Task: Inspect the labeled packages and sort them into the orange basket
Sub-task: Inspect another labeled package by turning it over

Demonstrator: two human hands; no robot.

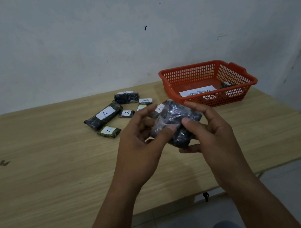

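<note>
Both my hands hold a dark plastic-wrapped package (175, 118) above the middle of the table; no label shows on its visible side. My left hand (140, 144) pinches its left edge with the thumb on top. My right hand (206, 129) grips its right side, thumb pressed on the wrap. The orange basket (237, 73) stands at the back right, with a white paper label (197, 91) and one small dark package (226, 84) inside. Several dark packages with white "A" labels lie behind my hands, among them a long one (103, 117) and a bulky one (126, 97).
The wooden table (46, 168) stands against a white wall. Its front edge runs across the lower view, with tiled floor below. A small dark mark (4, 162) lies on the tabletop's left side.
</note>
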